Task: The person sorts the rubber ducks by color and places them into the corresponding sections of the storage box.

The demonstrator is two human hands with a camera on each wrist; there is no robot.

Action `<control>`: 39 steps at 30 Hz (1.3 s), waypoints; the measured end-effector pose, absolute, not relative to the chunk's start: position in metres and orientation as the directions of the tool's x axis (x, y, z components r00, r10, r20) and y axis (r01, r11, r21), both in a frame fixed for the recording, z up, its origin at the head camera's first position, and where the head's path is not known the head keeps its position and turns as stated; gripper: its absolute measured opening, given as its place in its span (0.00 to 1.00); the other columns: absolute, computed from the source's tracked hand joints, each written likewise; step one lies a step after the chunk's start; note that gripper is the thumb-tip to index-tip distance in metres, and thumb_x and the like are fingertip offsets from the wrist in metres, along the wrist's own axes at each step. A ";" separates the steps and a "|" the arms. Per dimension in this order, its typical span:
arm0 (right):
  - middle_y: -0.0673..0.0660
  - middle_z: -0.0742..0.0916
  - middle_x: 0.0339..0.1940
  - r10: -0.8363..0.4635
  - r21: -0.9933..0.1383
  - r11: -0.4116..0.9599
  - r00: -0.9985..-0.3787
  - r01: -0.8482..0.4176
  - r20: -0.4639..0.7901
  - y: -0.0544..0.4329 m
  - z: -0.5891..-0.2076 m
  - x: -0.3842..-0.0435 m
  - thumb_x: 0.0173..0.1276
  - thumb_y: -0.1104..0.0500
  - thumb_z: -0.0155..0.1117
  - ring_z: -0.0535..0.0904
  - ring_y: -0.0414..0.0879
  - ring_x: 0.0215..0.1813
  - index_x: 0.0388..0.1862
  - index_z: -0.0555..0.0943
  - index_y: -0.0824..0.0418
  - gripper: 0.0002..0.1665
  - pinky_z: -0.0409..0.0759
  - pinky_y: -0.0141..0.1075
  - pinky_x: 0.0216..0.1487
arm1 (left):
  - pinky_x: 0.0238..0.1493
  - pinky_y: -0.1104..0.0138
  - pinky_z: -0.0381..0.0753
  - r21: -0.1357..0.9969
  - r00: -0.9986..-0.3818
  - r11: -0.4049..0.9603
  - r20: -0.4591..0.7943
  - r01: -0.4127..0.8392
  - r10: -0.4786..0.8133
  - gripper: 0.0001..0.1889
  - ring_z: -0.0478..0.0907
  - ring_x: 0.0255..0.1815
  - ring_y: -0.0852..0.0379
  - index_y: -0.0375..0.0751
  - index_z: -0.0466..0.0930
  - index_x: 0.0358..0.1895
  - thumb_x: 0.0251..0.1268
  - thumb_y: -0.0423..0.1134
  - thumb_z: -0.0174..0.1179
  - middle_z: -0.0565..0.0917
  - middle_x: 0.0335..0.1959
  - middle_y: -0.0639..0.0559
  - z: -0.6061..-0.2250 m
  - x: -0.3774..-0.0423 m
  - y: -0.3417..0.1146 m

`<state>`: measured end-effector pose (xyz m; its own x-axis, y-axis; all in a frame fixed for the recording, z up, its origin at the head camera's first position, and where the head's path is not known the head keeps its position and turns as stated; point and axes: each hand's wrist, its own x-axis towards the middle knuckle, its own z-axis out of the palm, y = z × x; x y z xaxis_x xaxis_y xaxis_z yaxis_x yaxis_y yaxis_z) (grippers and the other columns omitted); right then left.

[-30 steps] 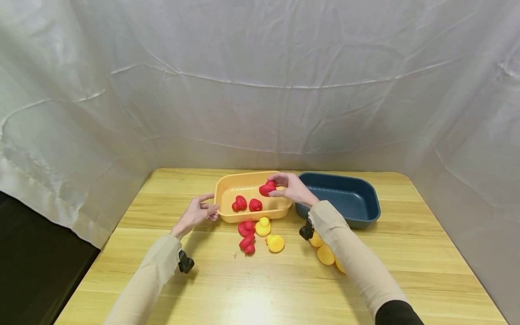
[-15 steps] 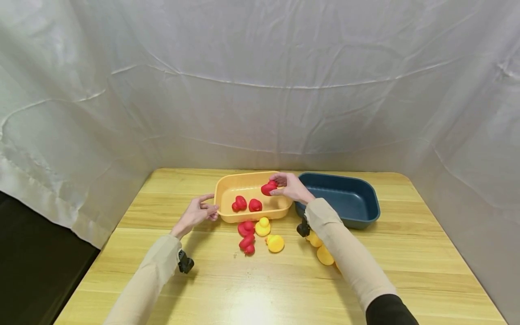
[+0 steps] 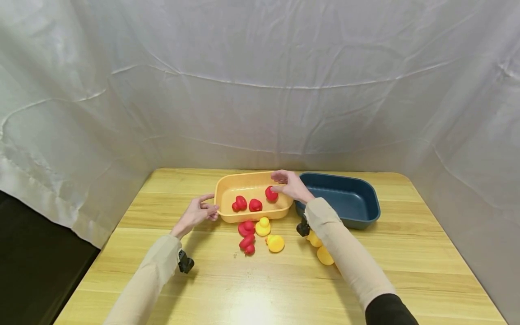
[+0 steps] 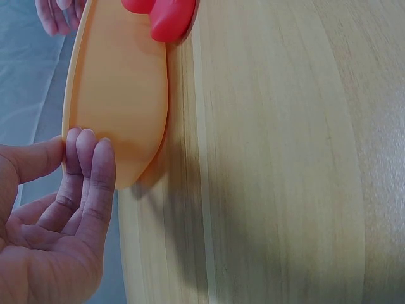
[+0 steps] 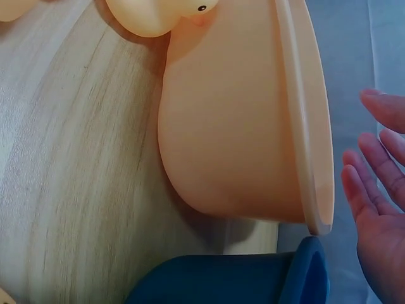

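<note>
My left hand (image 3: 197, 211) holds the left end of the pale orange plastic tub (image 3: 235, 217). In the left wrist view its thumb is at the rim and its fingertips lie against the outer wall. My right hand (image 3: 290, 186) hovers over the tub's right end, fingers spread and holding nothing in the right wrist view. Just below its thumb, a red rubber duck (image 3: 271, 194) is inside the tub. Two more red ducks, one at the left (image 3: 239, 203) and one mid-tub (image 3: 255, 205), lie on the tub floor.
A dark blue tub (image 3: 345, 198) stands right of the orange one. In front are two red ducks (image 3: 247, 243), a yellow duck (image 3: 263, 226) and another yellow duck (image 3: 275, 243). More yellow ducks (image 3: 325, 256) lie partly behind my right forearm. A grey curtain (image 3: 260, 113) hangs behind the table.
My right hand has let go of the red duck, which now sits lower, inside the orange tub. Its fingers have spread apart. The left hand has stayed at the tub's end.
</note>
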<state>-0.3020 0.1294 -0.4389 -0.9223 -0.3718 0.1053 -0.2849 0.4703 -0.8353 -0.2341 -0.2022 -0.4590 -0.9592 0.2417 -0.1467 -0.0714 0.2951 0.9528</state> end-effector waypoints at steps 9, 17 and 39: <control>0.75 0.82 0.59 -0.399 -0.874 0.369 -0.903 -0.317 0.159 0.134 -0.440 -0.292 0.65 0.70 0.68 0.79 0.66 0.60 0.62 0.75 0.76 0.27 0.75 0.57 0.70 | 0.43 0.60 0.91 0.954 -0.959 0.290 -0.145 -0.071 0.244 0.33 0.86 0.30 0.59 0.21 0.52 0.76 0.74 0.29 0.55 0.87 0.37 0.31 -0.460 -0.234 -0.203; 0.77 0.83 0.54 -0.448 -0.912 0.254 -0.875 -0.323 0.185 0.135 -0.443 -0.264 0.65 0.69 0.69 0.81 0.67 0.54 0.60 0.77 0.75 0.25 0.82 0.53 0.63 | 0.44 0.57 0.91 0.955 -0.959 0.290 -0.143 -0.069 0.245 0.33 0.86 0.31 0.58 0.20 0.52 0.76 0.74 0.28 0.55 0.86 0.39 0.28 -0.460 -0.233 -0.203; 0.74 0.86 0.50 -0.504 -0.905 0.189 -0.829 -0.380 0.242 0.125 -0.469 -0.198 0.64 0.69 0.70 0.83 0.67 0.52 0.56 0.79 0.76 0.22 0.83 0.52 0.60 | 0.44 0.57 0.90 0.955 -0.960 0.289 -0.143 -0.070 0.242 0.33 0.86 0.31 0.58 0.21 0.52 0.76 0.75 0.29 0.55 0.86 0.39 0.28 -0.459 -0.233 -0.202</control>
<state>-0.1978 0.1249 -0.4694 -0.8290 -0.5040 0.2424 -0.3798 0.1892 -0.9055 -0.2325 -0.2025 -0.4590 -0.9596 0.2421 -0.1434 -0.0699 0.2886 0.9549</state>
